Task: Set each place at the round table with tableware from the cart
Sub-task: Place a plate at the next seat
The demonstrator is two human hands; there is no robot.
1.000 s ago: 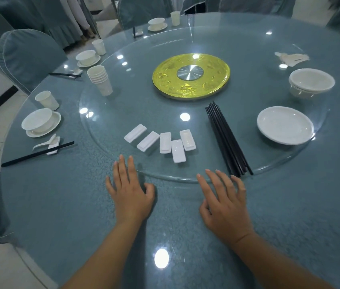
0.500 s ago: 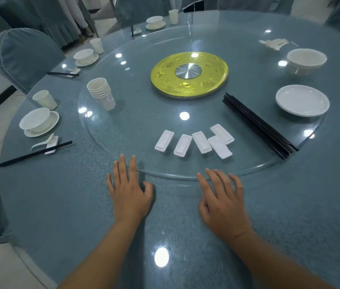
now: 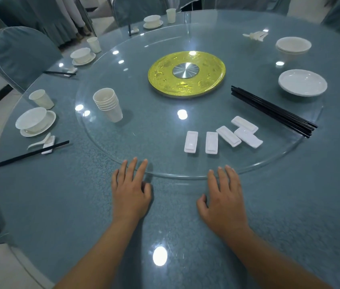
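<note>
Resting flat on the table, my left hand has its fingers straight and holds nothing. Its fingertips touch the edge of the glass turntable. My right hand lies flat too, loose and holding nothing, with its fingertips at the same glass edge.

Just past my hands, on the glass, I see five white chopstick rests in a curved row. Two of them on the right are touching. Beside them lies a bundle of black chopsticks. Farther right there is a white plate, and behind it a stack of bowls. Near the far edge are some white spoons. To the left on the glass stands a stack of cups, tilted a bit. In the middle sits a yellow disc with a silver centre.

On the table at my left, one place is set: a bowl on a saucer, a cup, a spoon and a chopstick pair lying across a rest. Two more set places sit farther round, by the covered chairs.
</note>
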